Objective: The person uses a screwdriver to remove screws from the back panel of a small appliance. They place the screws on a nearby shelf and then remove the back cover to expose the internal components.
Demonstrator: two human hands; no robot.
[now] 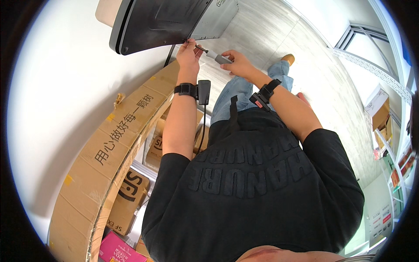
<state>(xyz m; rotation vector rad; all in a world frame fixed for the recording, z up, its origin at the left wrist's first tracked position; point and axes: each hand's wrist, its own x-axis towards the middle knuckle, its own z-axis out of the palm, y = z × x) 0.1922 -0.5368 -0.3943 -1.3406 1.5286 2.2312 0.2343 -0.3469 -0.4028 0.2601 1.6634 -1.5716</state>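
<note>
My right hand [239, 63] is closed round a grey pen-shaped screwdriver [221, 58]. Its dark shaft points left, toward the fingers of my left hand [187, 57]. Those fingers are pinched at the lower edge of a large black panel [159, 24], by a small dark piece too tiny to name. Whether the screwdriver tip touches anything is hidden by the left fingers. A grey section [216, 19] adjoins the black panel on its right.
A long cardboard box [100, 148] stands along the white wall at left. Beside it are smaller cartons [128, 198] and a pink box [120, 249]. Pale wood-look floor [323, 87] spreads to the right, where a shelf holds an open carton [380, 111]. A cable [204, 126] hangs from my left wrist device.
</note>
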